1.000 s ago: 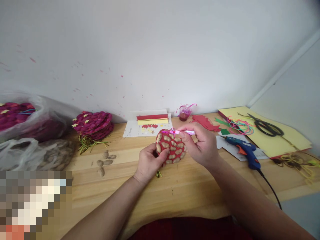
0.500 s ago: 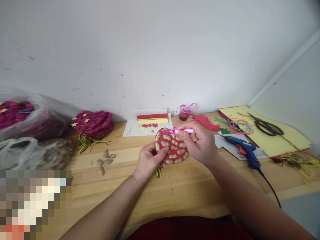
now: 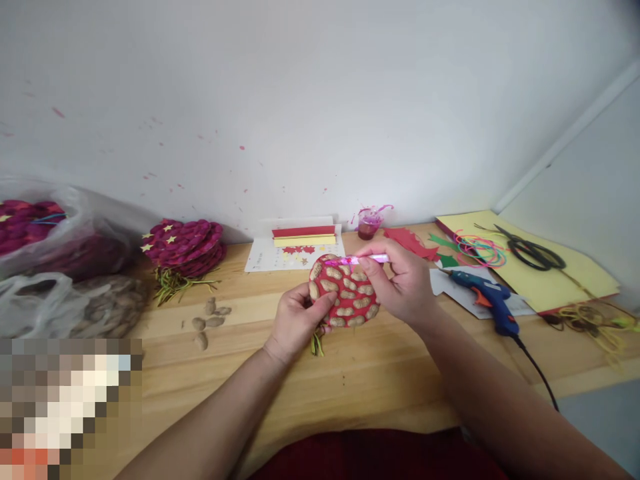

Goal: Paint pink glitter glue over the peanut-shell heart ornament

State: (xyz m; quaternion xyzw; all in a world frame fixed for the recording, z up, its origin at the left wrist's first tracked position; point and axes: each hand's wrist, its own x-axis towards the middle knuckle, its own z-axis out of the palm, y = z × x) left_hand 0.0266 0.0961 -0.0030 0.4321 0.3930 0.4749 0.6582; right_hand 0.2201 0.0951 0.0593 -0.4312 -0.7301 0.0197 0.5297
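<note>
So, a wooden table meets a white wall flecked with pink, and over the wood the left grip pinches a peanut-studded red disc by its left side, while the right grip, closed around a slim pink-stained stick, holds it at the upper rim

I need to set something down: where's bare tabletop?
Bare wood lies between the forearms, on the near side of the held disc, and between the left forearm and loose peanuts. Crowded: the back, from purple stack to cup, and the right, with glue gun and scissors.
</note>
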